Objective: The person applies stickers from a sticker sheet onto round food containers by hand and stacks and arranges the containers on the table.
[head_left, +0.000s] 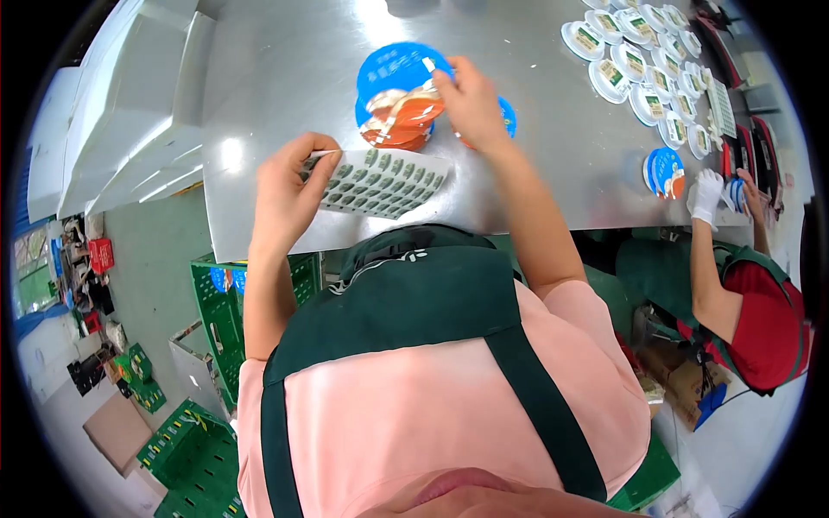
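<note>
My left hand (298, 186) pinches the upper left corner of a white sheet of small green stickers (380, 183), tilted over the table's front edge. My right hand (471, 104) is closed at the right edge of a round blue and orange printed lid (399, 78), thumb on its face. Near the thumb tip a small white label shows on the lid. Below and partly covered by it are more such lids (395, 138). Another blue lid (507, 116) lies partly hidden behind my right wrist.
The metal table (285, 78) carries rows of white labelled lids (630, 60) at the far right. A few blue lids (665, 173) lie near a co-worker's gloved hand (706, 194). White boxes (112, 104) stand along the left edge; green crates (216, 319) are below.
</note>
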Demonstrator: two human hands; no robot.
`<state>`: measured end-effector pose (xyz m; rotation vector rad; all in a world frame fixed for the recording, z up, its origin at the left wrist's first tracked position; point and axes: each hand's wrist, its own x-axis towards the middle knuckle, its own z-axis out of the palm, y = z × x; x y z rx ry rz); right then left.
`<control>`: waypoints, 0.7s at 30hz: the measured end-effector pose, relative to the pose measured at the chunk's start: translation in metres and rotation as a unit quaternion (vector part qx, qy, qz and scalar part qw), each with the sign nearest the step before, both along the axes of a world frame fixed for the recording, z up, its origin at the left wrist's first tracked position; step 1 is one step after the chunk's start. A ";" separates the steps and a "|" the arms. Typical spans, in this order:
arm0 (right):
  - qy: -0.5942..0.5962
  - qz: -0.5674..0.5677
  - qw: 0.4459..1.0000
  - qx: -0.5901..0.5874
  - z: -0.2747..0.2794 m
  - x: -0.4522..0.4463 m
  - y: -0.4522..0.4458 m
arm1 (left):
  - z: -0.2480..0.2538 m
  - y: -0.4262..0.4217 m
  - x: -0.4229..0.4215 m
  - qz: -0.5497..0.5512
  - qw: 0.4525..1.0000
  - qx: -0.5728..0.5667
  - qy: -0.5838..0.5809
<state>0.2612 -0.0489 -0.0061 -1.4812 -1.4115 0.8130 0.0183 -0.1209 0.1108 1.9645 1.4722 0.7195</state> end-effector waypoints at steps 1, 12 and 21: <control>-0.079 0.005 0.996 0.047 -0.004 -0.011 0.002 | 0.001 0.000 0.000 0.005 1.000 0.002 0.004; -0.065 0.245 0.950 0.182 0.058 -0.029 -0.065 | 0.002 0.000 0.004 -0.014 1.000 -0.014 0.001; 0.014 0.178 0.963 0.201 0.039 -0.020 -0.088 | -0.002 0.002 0.018 -0.056 0.998 -0.016 0.016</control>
